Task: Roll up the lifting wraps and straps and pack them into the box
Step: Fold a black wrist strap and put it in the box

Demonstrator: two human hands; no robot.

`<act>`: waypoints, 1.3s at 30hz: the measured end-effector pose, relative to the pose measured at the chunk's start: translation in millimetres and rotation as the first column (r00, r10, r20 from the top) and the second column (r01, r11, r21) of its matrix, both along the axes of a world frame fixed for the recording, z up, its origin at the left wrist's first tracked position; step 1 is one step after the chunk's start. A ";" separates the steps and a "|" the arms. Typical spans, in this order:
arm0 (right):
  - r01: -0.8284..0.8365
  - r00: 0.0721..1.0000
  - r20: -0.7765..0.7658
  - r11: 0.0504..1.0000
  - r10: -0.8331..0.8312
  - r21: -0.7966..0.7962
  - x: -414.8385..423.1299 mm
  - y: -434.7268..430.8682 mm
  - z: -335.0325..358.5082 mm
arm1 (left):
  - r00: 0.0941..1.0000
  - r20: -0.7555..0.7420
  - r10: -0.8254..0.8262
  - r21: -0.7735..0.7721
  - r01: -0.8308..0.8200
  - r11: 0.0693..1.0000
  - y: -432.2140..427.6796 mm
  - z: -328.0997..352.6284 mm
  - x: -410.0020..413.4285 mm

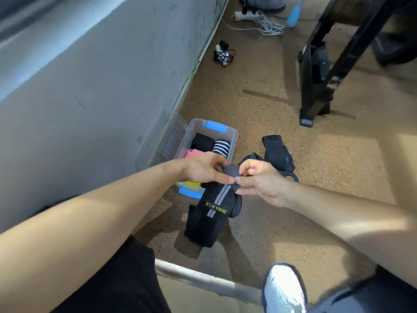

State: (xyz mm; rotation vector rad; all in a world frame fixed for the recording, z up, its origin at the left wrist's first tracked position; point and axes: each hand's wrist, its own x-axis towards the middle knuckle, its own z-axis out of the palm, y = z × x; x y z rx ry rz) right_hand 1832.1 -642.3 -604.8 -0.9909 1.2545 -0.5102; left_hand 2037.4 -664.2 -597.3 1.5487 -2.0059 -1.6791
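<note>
1. The left hand (203,169) and right hand (259,179) both pinch the small rolled end (231,171) of the black wrap (209,218).
2. From this grip the wrap hangs toward 7 o'clock, with its long axis running the same way.
3. The box (233,134) lies at 11 o'clock, nearer the left hand, rolls already inside.
4. More straps (276,152) wait at 1 o'clock.

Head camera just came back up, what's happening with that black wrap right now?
Both hands, left and right, pinch the top end of a black lifting wrap with grey stripes and yellow lettering, starting a small roll while the rest hangs down. The clear plastic box with blue latches already holds rolled black, striped and pink pieces. A pile of black straps lies on the floor beside it.
</note>
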 end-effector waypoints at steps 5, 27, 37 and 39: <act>0.217 0.974 0.083 0.974 -0.211 -0.070 -5.5 -14.3 22.1 | 0.976 -0.181 0.121 -0.006 -0.124 0.992 -2.9 8.7 -2.9; -0.246 0.837 -0.495 0.969 0.233 0.041 -69.5 -34.1 -57.9 | 0.883 -0.129 0.451 -0.025 -0.458 0.889 -27.0 2.6 0.3; 0.208 0.723 -0.641 0.966 -0.256 -0.150 -133.5 -140.4 -145.0 | 0.829 -0.192 0.526 0.027 -0.531 0.847 -69.8 -53.3 -28.2; 0.279 0.722 -0.612 0.945 -0.322 -0.168 -134.6 -153.7 -159.9 | 0.813 -0.213 0.542 0.040 -0.546 0.837 -75.1 -63.1 -32.4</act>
